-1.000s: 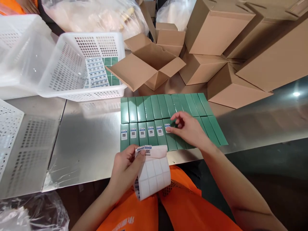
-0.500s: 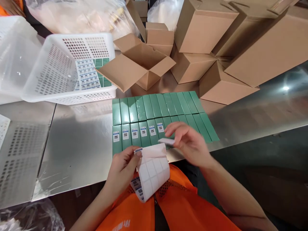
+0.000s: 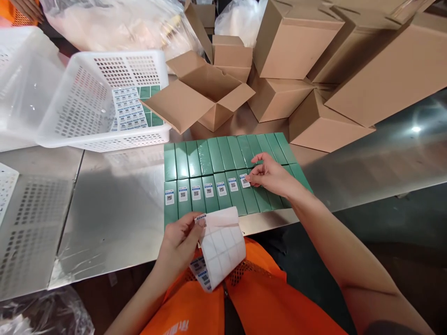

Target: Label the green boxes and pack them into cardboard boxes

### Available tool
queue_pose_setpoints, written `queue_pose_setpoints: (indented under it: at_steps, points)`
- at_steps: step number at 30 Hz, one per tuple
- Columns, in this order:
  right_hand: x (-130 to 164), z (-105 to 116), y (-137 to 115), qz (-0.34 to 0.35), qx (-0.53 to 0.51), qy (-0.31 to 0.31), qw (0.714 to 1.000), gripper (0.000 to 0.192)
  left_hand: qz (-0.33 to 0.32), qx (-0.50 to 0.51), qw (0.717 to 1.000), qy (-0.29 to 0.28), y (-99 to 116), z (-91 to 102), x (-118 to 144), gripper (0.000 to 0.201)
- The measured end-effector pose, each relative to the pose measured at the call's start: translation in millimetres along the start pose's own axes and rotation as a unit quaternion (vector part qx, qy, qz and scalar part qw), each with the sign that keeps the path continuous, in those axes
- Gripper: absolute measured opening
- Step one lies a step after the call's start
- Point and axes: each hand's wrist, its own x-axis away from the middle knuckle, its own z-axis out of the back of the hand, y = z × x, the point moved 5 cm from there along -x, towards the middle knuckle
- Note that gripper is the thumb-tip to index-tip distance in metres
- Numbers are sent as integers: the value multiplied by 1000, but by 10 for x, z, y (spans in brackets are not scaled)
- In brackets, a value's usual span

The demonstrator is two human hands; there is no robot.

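Two rows of slim green boxes [image 3: 216, 158] lie side by side on the steel table [image 3: 115, 209]. Several near-row boxes carry a small white QR sticker [image 3: 208, 189]. My right hand [image 3: 268, 176] presses its fingertips on the newest sticker [image 3: 244, 180], on the seventh box from the left of the near row. My left hand [image 3: 181, 242] grips a curled strip of sticker backing paper [image 3: 221, 244] just off the table's near edge, with the thumb on a sticker at the strip's top.
A white perforated basket [image 3: 87, 107] at back left holds stickered green boxes. An open cardboard box [image 3: 202, 93] stands behind the rows, with closed cartons [image 3: 314, 42] stacked to the right. Plastic bags lie at the back. My orange vest fills the bottom.
My right hand peeled a sticker from the strip, carried it forward and set it on another green box. My left hand kept holding the strip.
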Motion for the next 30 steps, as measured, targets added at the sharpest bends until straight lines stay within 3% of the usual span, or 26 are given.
queue_pose_setpoints:
  at_steps: [3, 6, 8, 10, 13, 15, 17, 19, 24, 26, 30]
  points:
    - [-15, 20, -78, -3, 134, 41, 990, 43, -3, -4, 1000, -1, 6, 3, 1, 42]
    - [-1, 72, -166, -3, 270, 74, 960, 41, -11, -8, 1000, 2, 23, -8, 11, 42]
    - [93, 65, -255, 32, 291, 100, 951, 39, -20, -10, 1000, 6, 50, -26, 27, 42]
    - [280, -43, -380, 114, 238, 110, 958, 36, -29, -7, 1000, 7, 93, -53, 48, 40]
    - [670, -412, -555, 268, 171, 45, 947, 31, -24, 28, 999, -10, 150, -105, 75, 36]
    - [915, -667, -619, 369, 185, 28, 910, 20, 4, 88, 995, -41, 146, -144, 83, 34]
    - [1087, -847, -625, 465, 202, 51, 860, 8, 33, 161, 983, -75, 115, -178, 84, 31]
    - [1166, -935, -574, 523, 211, 86, 821, 11, 45, 212, 971, -101, 84, -199, 75, 31]
    - [1148, -869, -390, 472, 224, 198, 829, 13, 50, 213, 971, -93, 79, -240, 53, 40]
    - [1218, -873, -369, 492, 229, 208, 813, 5, 46, 197, 974, -101, 115, -285, 54, 42]
    - [1436, -904, -378, 540, 273, 196, 772, 18, 48, 163, 978, -119, 164, -324, 54, 39]
